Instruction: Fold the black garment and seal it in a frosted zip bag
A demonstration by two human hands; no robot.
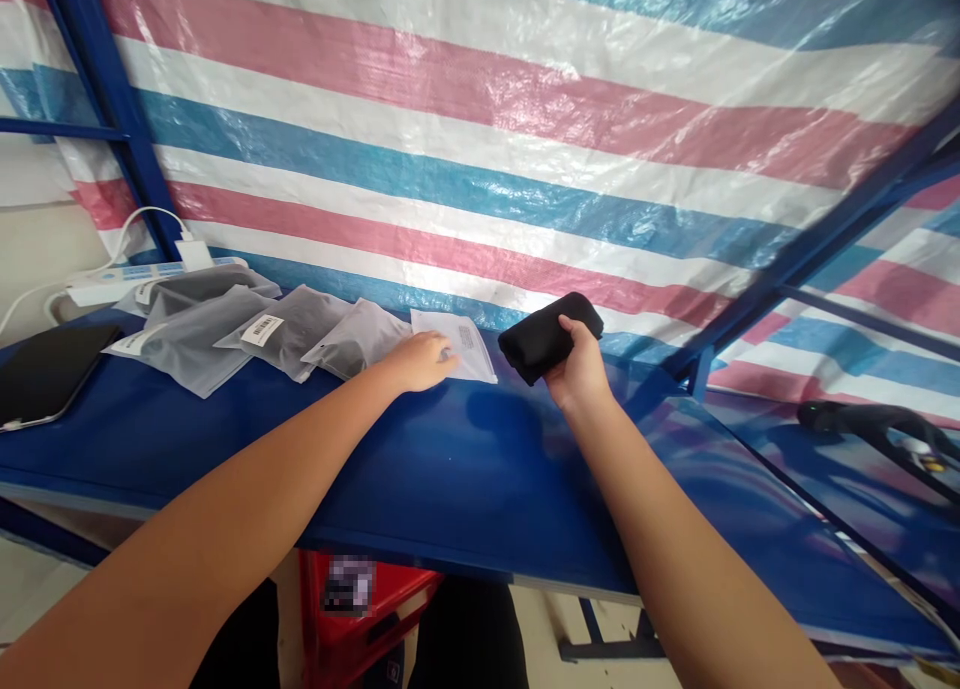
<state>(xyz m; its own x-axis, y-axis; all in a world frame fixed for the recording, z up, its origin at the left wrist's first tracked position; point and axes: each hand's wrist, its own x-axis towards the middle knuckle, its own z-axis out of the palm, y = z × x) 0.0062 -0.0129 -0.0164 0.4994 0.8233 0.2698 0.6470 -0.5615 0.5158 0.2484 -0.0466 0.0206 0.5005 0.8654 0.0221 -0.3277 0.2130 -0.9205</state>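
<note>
My right hand [581, 364] is closed around a rolled black cloth [551, 337], its thumb on top, and holds it above the table. My left hand [427, 361] reaches over a flat frosted zip bag [469, 347] with printed text. Its fingers are slightly bent and parted; whether they touch the bag, I cannot tell. Just left of that hand lies a filled frosted bag [358, 337] with something dark inside. Further left are more filled bags, one with a white barcode label [261, 330].
A blue table [450, 469] stands against a striped plastic sheet [487, 169]. At the left are a black tablet-like item [49, 374] and a power strip [112, 287] with a charger [195, 252]. A black curved object [877, 424] lies at the right. Below is a red stool [405, 579].
</note>
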